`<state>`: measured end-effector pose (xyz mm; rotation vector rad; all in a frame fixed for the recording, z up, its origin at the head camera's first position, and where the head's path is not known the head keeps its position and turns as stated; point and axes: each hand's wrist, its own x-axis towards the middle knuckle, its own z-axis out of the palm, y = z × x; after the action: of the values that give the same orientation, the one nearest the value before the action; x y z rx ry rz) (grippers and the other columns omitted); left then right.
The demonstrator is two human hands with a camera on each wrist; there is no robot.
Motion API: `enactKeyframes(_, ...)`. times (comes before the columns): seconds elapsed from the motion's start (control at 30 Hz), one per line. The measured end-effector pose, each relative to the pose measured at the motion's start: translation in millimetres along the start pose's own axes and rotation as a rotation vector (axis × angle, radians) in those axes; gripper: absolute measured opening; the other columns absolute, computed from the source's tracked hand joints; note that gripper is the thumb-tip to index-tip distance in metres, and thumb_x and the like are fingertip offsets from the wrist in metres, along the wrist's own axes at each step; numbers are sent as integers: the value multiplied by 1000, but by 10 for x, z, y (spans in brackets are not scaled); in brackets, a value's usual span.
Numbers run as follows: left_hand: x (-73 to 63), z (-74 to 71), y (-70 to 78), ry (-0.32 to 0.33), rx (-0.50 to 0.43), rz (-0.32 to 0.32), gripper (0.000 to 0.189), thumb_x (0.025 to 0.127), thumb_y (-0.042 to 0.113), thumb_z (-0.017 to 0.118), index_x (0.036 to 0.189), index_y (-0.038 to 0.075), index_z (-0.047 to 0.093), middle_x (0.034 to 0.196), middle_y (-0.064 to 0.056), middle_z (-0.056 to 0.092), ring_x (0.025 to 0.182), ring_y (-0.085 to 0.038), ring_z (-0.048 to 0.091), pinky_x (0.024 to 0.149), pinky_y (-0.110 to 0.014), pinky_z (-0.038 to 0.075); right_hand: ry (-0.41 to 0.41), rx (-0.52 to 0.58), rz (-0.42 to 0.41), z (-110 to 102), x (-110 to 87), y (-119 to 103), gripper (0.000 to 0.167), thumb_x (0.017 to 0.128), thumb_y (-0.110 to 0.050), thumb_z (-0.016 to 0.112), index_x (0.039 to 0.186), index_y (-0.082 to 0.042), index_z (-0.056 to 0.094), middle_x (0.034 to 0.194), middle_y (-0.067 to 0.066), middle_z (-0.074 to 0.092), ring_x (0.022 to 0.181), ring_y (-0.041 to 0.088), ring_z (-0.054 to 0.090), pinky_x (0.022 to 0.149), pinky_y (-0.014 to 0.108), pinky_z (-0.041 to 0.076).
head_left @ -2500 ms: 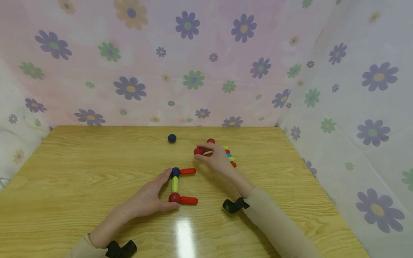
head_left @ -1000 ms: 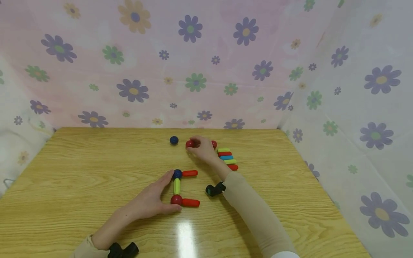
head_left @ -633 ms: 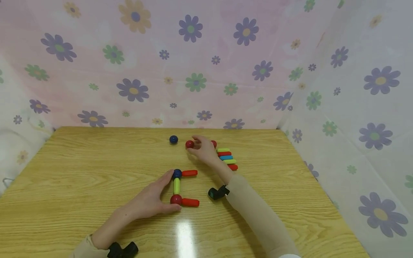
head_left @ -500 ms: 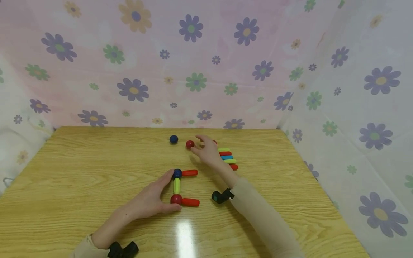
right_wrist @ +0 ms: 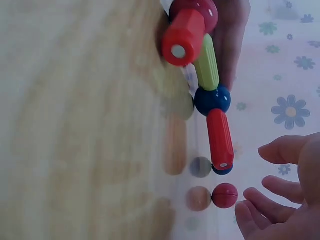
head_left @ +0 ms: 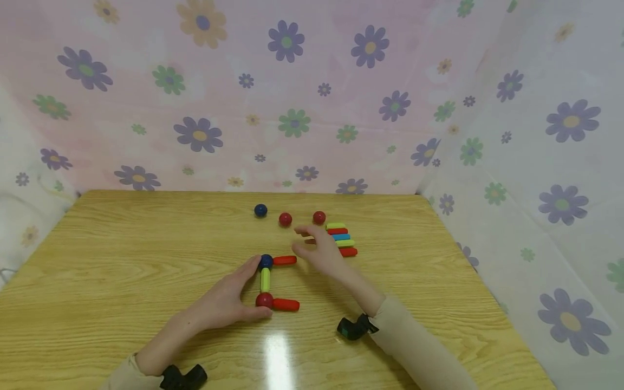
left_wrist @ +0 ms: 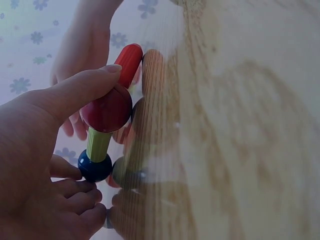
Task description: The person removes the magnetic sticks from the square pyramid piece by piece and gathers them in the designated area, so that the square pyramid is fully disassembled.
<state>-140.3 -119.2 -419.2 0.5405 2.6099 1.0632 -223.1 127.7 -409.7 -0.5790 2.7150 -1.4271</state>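
Magnetic balls and rods form a C-shaped frame [head_left: 265,280] on the table: a blue ball [head_left: 266,261] and a red ball [head_left: 264,300] joined by a yellow-green rod, each with a red rod pointing right. My left hand [head_left: 221,300] holds this frame from the left. Its thumb presses the red ball [left_wrist: 107,107], and its fingers touch the blue ball [left_wrist: 95,166]. My right hand [head_left: 322,252] hovers with fingers apart and nothing between them, right of the upper red rod [head_left: 285,260]. Beyond it lies a loose red ball [head_left: 285,219].
A loose blue ball [head_left: 260,210] lies at the back, left of the loose red one; another red ball [head_left: 319,217] lies to the right. Several coloured rods [head_left: 345,243] lie in a row beside my right hand. A flowered cloth [head_left: 292,97] hangs behind the table [head_left: 146,244].
My right hand carried a red ball to the back, set it down beside the loose blue ball and let go. It has since drawn back toward me. My left hand keeps its hold.
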Motion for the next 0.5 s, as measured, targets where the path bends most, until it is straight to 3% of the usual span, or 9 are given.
enactKeyframes(0.33, -1, 4, -1, 3, 2, -1, 118, 76, 63, 78, 161, 10, 17, 165, -14, 23, 149, -38, 27, 117, -58, 30, -58, 11, 4, 50, -122, 55, 39, 95, -18, 70, 130, -2, 62, 127, 11, 64, 119, 27, 59, 102, 42, 51)
enactKeyframes(0.5, 0, 8, -10, 5, 0, 0, 118, 76, 63, 78, 161, 10, 17, 165, -14, 23, 149, -38, 27, 116, -59, 31, -140, 21, 38, 99, -124, 56, 42, 95, -28, 71, 131, -7, 63, 128, 5, 65, 118, 21, 62, 101, 37, 52)
